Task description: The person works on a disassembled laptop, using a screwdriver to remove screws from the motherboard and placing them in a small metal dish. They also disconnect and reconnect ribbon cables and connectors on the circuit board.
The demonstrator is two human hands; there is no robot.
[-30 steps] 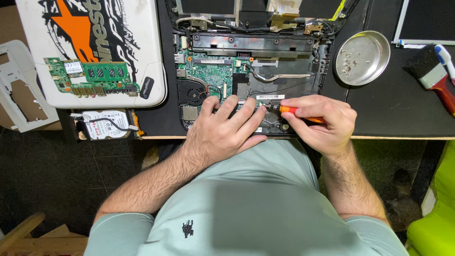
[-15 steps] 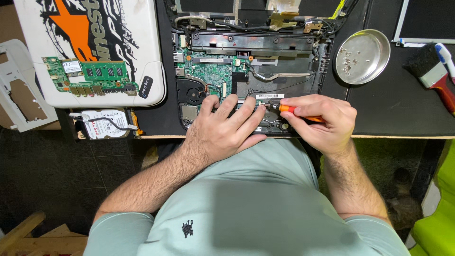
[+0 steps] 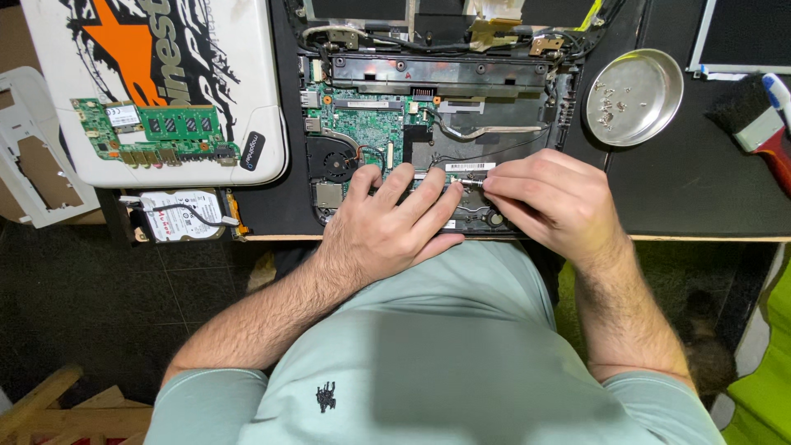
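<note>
Stripping well advanced — laptop base (image 3: 428,91) opened, green board (image 3: 152,132) and drive (image 3: 177,216) removed; left hand (image 3: 387,227) flat, right hand (image 3: 548,206) grip pinched narrow, contents cannot be told.

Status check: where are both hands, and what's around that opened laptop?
Left hand flat on opened laptop. Right hand pinching at its front edge; tool hidden. Screw dish right, unobstructed.

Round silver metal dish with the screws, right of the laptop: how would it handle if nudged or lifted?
The round silver metal dish looks thin and shallow, so probably light and stiff. Sitting flat on the black table, it would likely slide rather than tip. The small loose screws inside would probably skitter about, and might spill if it is lifted tilted.
</note>
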